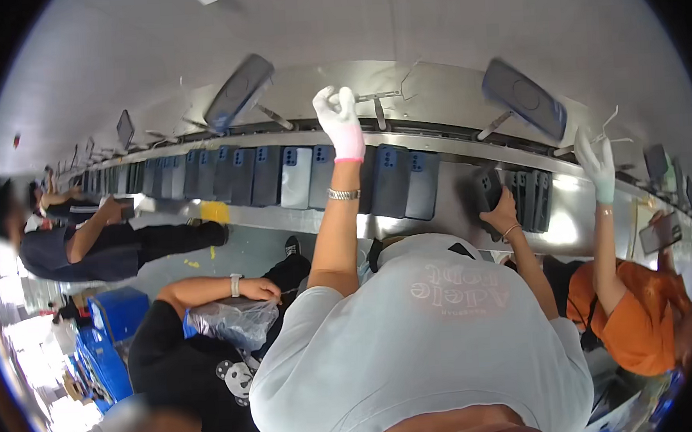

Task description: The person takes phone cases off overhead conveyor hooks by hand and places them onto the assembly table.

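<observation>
My gloved left hand [340, 126] held its fingers curled at a thin metal holder [379, 97] on the rail [443, 126]; whether they gripped it, I couldn't tell. On my side of the rail, my bare right hand [504, 212] grasped a dark phone case [486, 187] by one side, seemingly leaving its flat face free. Along the rail, slim, round-cornered cases [267, 177] lay closely ranked, probably saving room.

On my feed I see blue bins [103, 365] left of a clear plastic bag [238, 323], a yellow patch [214, 213] beyond it and an orange-shirted co-worker [639, 318] well to its right.
</observation>
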Demonstrator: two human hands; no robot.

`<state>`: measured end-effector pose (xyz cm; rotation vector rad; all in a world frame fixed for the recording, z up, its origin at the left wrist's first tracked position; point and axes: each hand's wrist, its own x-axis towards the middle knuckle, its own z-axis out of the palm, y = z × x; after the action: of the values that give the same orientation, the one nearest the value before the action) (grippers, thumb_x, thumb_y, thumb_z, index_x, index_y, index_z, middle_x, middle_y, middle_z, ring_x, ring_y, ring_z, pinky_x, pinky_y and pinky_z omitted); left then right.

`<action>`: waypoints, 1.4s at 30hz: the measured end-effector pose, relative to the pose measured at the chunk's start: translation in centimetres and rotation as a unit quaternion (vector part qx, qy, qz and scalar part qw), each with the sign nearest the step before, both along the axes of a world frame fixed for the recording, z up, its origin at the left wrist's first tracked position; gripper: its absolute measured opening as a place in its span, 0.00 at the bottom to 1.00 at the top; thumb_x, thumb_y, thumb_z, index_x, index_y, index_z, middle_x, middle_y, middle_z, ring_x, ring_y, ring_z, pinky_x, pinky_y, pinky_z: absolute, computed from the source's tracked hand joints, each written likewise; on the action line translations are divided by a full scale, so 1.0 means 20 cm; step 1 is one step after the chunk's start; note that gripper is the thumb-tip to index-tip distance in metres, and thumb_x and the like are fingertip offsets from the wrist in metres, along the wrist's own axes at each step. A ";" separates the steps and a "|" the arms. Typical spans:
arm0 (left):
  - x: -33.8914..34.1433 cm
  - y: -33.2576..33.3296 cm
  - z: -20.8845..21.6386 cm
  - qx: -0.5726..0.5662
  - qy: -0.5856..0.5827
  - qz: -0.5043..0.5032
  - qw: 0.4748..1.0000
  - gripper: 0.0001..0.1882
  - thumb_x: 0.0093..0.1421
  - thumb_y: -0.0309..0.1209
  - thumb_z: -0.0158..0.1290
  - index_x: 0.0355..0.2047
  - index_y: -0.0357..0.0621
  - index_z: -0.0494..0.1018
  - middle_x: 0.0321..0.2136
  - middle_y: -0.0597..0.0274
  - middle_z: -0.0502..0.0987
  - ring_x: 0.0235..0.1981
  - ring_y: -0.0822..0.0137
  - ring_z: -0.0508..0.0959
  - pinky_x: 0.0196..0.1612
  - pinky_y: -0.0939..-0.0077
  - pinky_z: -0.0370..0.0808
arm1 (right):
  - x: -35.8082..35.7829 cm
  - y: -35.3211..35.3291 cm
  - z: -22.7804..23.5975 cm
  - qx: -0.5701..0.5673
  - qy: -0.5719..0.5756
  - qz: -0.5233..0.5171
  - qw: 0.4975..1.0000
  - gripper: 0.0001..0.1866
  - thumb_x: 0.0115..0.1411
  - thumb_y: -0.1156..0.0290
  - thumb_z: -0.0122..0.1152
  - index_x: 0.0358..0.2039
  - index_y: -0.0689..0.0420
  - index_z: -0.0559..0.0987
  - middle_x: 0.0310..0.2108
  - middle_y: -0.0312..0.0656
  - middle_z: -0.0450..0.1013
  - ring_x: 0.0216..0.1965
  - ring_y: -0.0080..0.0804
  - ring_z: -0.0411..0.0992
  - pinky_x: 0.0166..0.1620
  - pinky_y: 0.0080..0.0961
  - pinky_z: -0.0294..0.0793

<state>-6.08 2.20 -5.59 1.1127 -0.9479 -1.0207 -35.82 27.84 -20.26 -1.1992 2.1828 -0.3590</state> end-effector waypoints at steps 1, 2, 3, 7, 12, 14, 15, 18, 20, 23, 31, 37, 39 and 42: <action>-0.02 -0.02 -0.01 0.013 0.001 -0.027 1.000 0.16 0.61 0.24 0.51 0.49 0.38 0.63 0.34 0.62 0.71 0.32 0.75 0.72 0.41 0.79 0.71 | -0.01 -0.02 0.11 0.002 0.006 -0.010 1.000 0.56 0.35 0.68 0.73 0.64 0.60 0.53 0.59 0.56 0.57 0.61 0.50 0.57 0.61 0.48 0.56; -0.08 -0.02 -0.02 0.005 0.020 -0.058 0.998 0.15 0.63 0.25 0.48 0.50 0.39 0.65 0.30 0.65 0.71 0.29 0.77 0.72 0.39 0.80 0.71 | -0.04 -0.02 0.24 -0.080 -0.129 0.002 0.988 0.55 0.36 0.71 0.72 0.65 0.61 0.53 0.61 0.55 0.57 0.62 0.46 0.58 0.62 0.45 0.57; -0.13 -0.03 -0.03 0.008 0.027 -0.069 0.997 0.15 0.63 0.25 0.48 0.50 0.39 0.65 0.30 0.65 0.71 0.29 0.77 0.72 0.39 0.80 0.71 | -0.04 -0.04 0.44 -0.160 -0.258 0.014 0.953 0.54 0.37 0.74 0.71 0.65 0.61 0.53 0.63 0.53 0.56 0.63 0.42 0.58 0.63 0.41 0.58; -0.39 -0.01 0.02 0.015 -0.030 -0.255 0.966 0.18 0.67 0.27 0.44 0.57 0.45 0.65 0.33 0.69 0.69 0.32 0.78 0.73 0.42 0.78 0.77 | -0.08 -0.16 1.10 -0.351 -0.476 0.068 0.803 0.48 0.43 0.85 0.66 0.65 0.60 0.55 0.64 0.42 0.59 0.62 0.31 0.60 0.62 0.28 0.58; -0.81 0.13 0.14 0.049 0.037 -0.370 0.927 0.18 0.67 0.26 0.44 0.57 0.42 0.64 0.44 0.62 0.72 0.38 0.74 0.76 0.46 0.77 0.75 | -0.47 -0.33 1.35 -0.341 -0.341 0.034 0.875 0.41 0.45 0.79 0.69 0.61 0.58 0.64 0.56 0.35 0.66 0.55 0.25 0.63 0.60 0.27 0.61; -0.96 0.23 0.19 0.012 0.039 -0.411 0.911 0.16 0.65 0.24 0.46 0.53 0.40 0.65 0.49 0.57 0.71 0.47 0.69 0.75 0.51 0.74 0.73 | -0.63 -0.28 1.34 -0.346 -0.287 0.067 0.891 0.41 0.44 0.79 0.70 0.60 0.59 0.65 0.56 0.36 0.66 0.55 0.24 0.62 0.60 0.27 0.61; -1.02 0.24 0.18 0.008 0.039 -0.409 0.912 0.16 0.65 0.24 0.46 0.53 0.40 0.65 0.49 0.57 0.71 0.47 0.69 0.75 0.51 0.74 0.73 | -0.69 -0.26 1.33 -0.345 -0.241 0.111 0.900 0.41 0.43 0.79 0.71 0.60 0.60 0.65 0.56 0.36 0.67 0.55 0.24 0.62 0.59 0.27 0.62; -1.18 0.29 0.12 -0.065 0.049 -0.436 0.896 0.12 0.63 0.22 0.48 0.47 0.41 0.66 0.51 0.56 0.71 0.49 0.69 0.74 0.52 0.74 0.71 | -0.82 -0.19 1.35 -0.420 -0.261 0.113 0.862 0.48 0.41 0.79 0.72 0.63 0.60 0.58 0.56 0.40 0.66 0.57 0.30 0.62 0.61 0.28 0.60; -1.28 0.36 0.17 -0.034 0.046 -0.459 0.886 0.11 0.61 0.21 0.51 0.43 0.42 0.66 0.48 0.59 0.73 0.46 0.70 0.74 0.49 0.76 0.72 | -0.85 -0.18 1.48 -0.376 -0.073 0.104 0.918 0.47 0.41 0.77 0.72 0.62 0.60 0.58 0.57 0.41 0.65 0.59 0.30 0.61 0.63 0.30 0.57; -1.51 0.39 0.18 0.002 0.055 -0.482 0.874 0.16 0.53 0.21 0.61 0.40 0.39 0.67 0.41 0.60 0.76 0.43 0.71 0.77 0.47 0.77 0.74 | -0.96 -0.32 1.50 -0.339 0.056 0.226 0.911 0.44 0.36 0.74 0.72 0.58 0.57 0.65 0.52 0.43 0.67 0.53 0.43 0.63 0.61 0.35 0.58; -1.99 0.65 0.19 -0.047 -0.052 -0.472 0.879 0.22 0.49 0.26 0.64 0.43 0.36 0.69 0.38 0.60 0.78 0.37 0.69 0.77 0.45 0.72 0.75 | -1.46 -0.24 1.50 -0.148 0.187 0.235 0.942 0.44 0.34 0.69 0.72 0.56 0.57 0.66 0.50 0.45 0.68 0.50 0.46 0.63 0.58 0.38 0.58; -1.51 0.72 -0.17 0.125 -0.054 -0.570 0.810 0.23 0.60 0.27 0.56 0.54 0.37 0.66 0.48 0.58 0.74 0.46 0.69 0.76 0.50 0.74 0.73 | -1.59 -0.03 1.63 -0.320 0.080 0.069 0.942 0.48 0.42 0.56 0.74 0.60 0.62 0.62 0.56 0.51 0.65 0.59 0.44 0.62 0.60 0.35 0.60; -1.14 0.71 -0.26 0.170 -0.047 -0.505 0.845 0.21 0.62 0.27 0.54 0.55 0.35 0.66 0.45 0.59 0.76 0.47 0.71 0.75 0.52 0.75 0.72 | -1.48 -0.04 1.63 -0.348 -0.052 0.055 0.935 0.46 0.45 0.57 0.73 0.60 0.64 0.63 0.56 0.47 0.66 0.58 0.38 0.63 0.60 0.32 0.61; -0.80 0.67 -0.25 0.187 0.001 -0.381 0.906 0.19 0.62 0.28 0.55 0.53 0.37 0.68 0.43 0.61 0.76 0.41 0.74 0.75 0.44 0.81 0.74 | -1.23 -0.03 1.75 -0.396 -0.138 0.067 0.905 0.42 0.46 0.60 0.72 0.58 0.64 0.65 0.54 0.45 0.67 0.57 0.35 0.65 0.59 0.32 0.63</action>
<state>-22.08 15.65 -10.55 1.0557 -1.2576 -1.9031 -60.39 27.20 14.72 -1.5710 1.7142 -1.3604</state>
